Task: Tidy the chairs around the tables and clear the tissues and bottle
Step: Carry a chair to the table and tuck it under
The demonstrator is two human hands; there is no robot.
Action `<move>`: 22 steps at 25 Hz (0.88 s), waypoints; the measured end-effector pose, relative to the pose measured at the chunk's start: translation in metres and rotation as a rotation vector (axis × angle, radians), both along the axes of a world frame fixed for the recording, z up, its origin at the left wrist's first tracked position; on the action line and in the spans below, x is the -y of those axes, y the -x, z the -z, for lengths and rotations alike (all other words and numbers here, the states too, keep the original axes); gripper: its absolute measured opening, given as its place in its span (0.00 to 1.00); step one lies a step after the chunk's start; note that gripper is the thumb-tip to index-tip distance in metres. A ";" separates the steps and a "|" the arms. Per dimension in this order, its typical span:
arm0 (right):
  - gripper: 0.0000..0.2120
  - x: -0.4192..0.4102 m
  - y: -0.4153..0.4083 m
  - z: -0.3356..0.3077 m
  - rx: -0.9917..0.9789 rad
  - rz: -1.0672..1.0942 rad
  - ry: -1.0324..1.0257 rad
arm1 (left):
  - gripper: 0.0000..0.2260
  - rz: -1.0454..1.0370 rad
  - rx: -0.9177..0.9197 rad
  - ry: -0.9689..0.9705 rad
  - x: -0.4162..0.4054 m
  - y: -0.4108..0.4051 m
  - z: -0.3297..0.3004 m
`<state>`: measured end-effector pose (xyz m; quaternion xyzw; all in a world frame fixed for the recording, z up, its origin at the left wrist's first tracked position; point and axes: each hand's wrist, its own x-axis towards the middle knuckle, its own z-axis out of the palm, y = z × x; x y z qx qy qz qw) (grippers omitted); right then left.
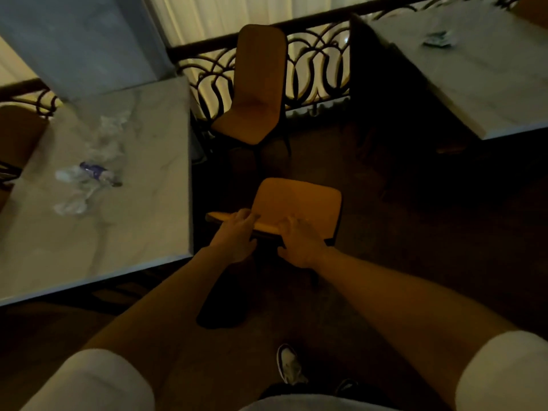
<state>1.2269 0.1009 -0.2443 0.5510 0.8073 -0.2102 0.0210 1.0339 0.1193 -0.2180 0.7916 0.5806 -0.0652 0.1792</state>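
Both-handed, the near orange chair point(299, 203) is gripped by its backrest top edge, in the aisle between two marble tables.

Left hand point(237, 235) and right hand point(299, 241) are curled over the backrest rim, fingers wrapped on it, side by side. A second orange chair point(258, 84) is seen further off, standing against the black scrollwork railing point(317, 69), apart from the held one. On the left table point(148, 173) a clear plastic bottle point(86, 176) with a blue label lies on its side among crumpled tissues point(112, 123). On the right table point(489, 84) a small crumpled wrapper point(437, 39) is noted; blurred. A white sneaker point(289, 364) is seen on the dark floor below.
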 end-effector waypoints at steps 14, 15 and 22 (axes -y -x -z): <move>0.31 -0.031 0.026 0.057 0.040 0.162 0.075 | 0.22 0.331 -0.328 0.264 -0.097 0.015 0.066; 0.31 -0.034 0.028 0.058 0.051 0.169 0.075 | 0.22 0.357 -0.329 0.260 -0.100 0.016 0.068; 0.25 -0.037 0.026 0.065 0.074 0.144 0.059 | 0.25 0.279 -0.345 0.205 -0.088 0.011 0.068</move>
